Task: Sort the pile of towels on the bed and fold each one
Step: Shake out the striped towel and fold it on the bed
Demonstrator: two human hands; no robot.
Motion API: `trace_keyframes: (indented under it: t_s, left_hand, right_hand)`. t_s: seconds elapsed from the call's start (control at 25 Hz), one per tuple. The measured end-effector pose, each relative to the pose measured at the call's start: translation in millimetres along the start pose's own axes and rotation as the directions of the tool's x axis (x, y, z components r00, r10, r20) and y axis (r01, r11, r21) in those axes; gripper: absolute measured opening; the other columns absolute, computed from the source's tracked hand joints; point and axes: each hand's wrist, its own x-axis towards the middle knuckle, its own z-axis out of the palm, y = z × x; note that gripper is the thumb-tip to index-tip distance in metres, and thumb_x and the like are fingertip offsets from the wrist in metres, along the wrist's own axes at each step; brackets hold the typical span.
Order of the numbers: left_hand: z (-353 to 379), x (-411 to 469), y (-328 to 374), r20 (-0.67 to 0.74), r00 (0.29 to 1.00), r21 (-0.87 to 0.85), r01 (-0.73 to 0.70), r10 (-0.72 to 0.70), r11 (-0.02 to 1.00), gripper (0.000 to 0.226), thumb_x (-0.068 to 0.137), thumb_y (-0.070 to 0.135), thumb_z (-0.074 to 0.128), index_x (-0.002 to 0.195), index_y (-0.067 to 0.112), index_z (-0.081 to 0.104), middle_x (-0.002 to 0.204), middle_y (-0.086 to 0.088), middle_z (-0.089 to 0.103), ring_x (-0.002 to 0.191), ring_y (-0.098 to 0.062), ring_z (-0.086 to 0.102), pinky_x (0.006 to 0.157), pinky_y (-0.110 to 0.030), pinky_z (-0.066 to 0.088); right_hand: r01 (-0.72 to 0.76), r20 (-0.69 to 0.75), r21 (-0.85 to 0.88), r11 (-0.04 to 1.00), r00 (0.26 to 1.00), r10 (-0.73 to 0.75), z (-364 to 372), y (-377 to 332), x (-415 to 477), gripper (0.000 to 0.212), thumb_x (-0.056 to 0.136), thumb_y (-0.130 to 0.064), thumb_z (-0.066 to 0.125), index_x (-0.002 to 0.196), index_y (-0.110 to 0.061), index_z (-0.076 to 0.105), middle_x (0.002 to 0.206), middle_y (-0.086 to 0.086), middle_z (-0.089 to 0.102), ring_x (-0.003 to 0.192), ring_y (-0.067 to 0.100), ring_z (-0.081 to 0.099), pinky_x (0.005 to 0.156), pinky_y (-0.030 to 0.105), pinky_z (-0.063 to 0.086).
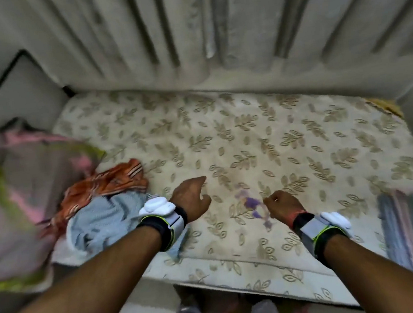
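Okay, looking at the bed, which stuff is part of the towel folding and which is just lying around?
Job: orange striped towel, pale blue towel, both heaped at the bed's left; perhaps the blurred striped cloth at right.
Lying about: pink-and-green pillow, curtain, purple mark.

No readable text, label, brand, number or sign; frame motion-blurred. White plastic wrist units (pixel 157 205): no marking legible. Leaf-print beige mattress cover (pixel 249 138): pattern only. Crumpled orange striped towel (pixel 105 183) at bed's left edge: stripes only.
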Motion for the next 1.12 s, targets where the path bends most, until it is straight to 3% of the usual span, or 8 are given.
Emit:
trace_keyframes:
  t_s: [0.24,0.48,0.56,0.72,0.84,0.92,1.0,1.12]
  left_hand:
    - [-2,-57,-146,0.02,0.964,-0.175,0.265,-0.266,0.948,0.062,0.095,0.029,0.057,0.152,0.015,0.036,0.156,-0.009,0.038,0.144,-0.024,0.034,0.115,-0.031,0.029]
    - [5,-104,-266,0.065,0.915,-0.33,0.397,-0.399,0.856,0.067,0.091,0.04,0.049,0.15,0.01,0.038,0.155,-0.01,0.039,0.143,-0.025,0.035,0.115,-0.03,0.029]
    - [16,-116,-301,0.055,0.903,-0.377,0.413,-0.425,0.829,0.075,0.081,0.046,0.044,0.145,0.008,0.046,0.15,-0.012,0.047,0.139,-0.027,0.042,0.113,-0.034,0.034]
    - [24,-127,-349,0.048,0.892,-0.42,0.427,-0.45,0.801,0.073,0.077,0.045,0.042,0.139,0.009,0.053,0.142,-0.012,0.056,0.131,-0.028,0.051,0.108,-0.031,0.04]
    - [31,-126,-373,0.063,0.883,-0.469,0.437,-0.464,0.768,0.068,0.079,0.036,0.045,0.141,0.011,0.052,0.141,-0.01,0.057,0.13,-0.027,0.052,0.107,-0.03,0.04]
    - [35,-127,-381,0.078,0.879,-0.505,0.442,-0.471,0.741,0.064,0.083,0.034,0.048,0.144,0.013,0.049,0.143,-0.008,0.055,0.132,-0.025,0.05,0.108,-0.028,0.038]
    - [32,-130,-381,0.082,0.869,-0.524,0.454,-0.488,0.72,0.055,0.092,0.025,0.054,0.146,0.012,0.046,0.146,-0.008,0.051,0.135,-0.024,0.047,0.108,-0.024,0.033]
    - [32,-130,-378,0.099,0.869,-0.502,0.464,-0.484,0.73,0.056,0.094,0.022,0.057,0.147,0.012,0.044,0.149,-0.008,0.048,0.137,-0.025,0.044,0.109,-0.025,0.032]
  right_hand:
    - [0.089,0.219,-0.145,0.985,0.974,-0.056,146,-71,23,0.027,0.096,-0.044,0.061,0.082,-0.02,0.059,0.102,0.015,0.073,0.099,0.034,0.069,0.09,0.042,0.055]
    - [0.225,0.37,-0.321,0.92,0.924,-0.097,284,-140,15,0.022,0.094,-0.032,0.062,0.082,-0.014,0.059,0.087,0.012,0.065,0.09,0.029,0.062,0.075,0.033,0.046]
    - [0.275,0.368,-0.38,0.883,0.921,-0.128,321,-159,13,0.017,0.091,-0.025,0.067,0.094,-0.009,0.062,0.105,0.017,0.066,0.104,0.032,0.062,0.082,0.034,0.047]
    - [0.33,0.313,-0.418,0.847,0.927,-0.206,377,-191,18,0.091,0.082,-0.022,0.077,0.155,-0.007,0.025,0.163,0.019,0.018,0.15,0.036,0.026,0.116,0.042,0.035]
    - [0.439,0.358,-0.461,0.771,0.887,-0.291,410,-209,29,0.106,0.082,-0.017,0.077,0.162,-0.016,0.008,0.169,0.015,0.0,0.151,0.035,0.024,0.107,0.043,0.042]
    - [0.481,0.393,-0.478,0.735,0.865,-0.311,421,-217,35,0.085,0.081,-0.018,0.076,0.155,-0.013,0.033,0.159,0.021,0.032,0.139,0.038,0.044,0.098,0.041,0.047]
    - [0.502,0.38,-0.496,0.708,0.859,-0.343,421,-222,32,0.046,0.082,-0.022,0.073,0.126,-0.012,0.062,0.127,0.017,0.064,0.117,0.036,0.061,0.088,0.036,0.05]
    - [0.562,0.386,-0.467,0.683,0.824,-0.414,407,-226,18,0.021,0.089,-0.033,0.068,0.097,-0.014,0.073,0.099,0.013,0.074,0.097,0.034,0.068,0.071,0.033,0.045]
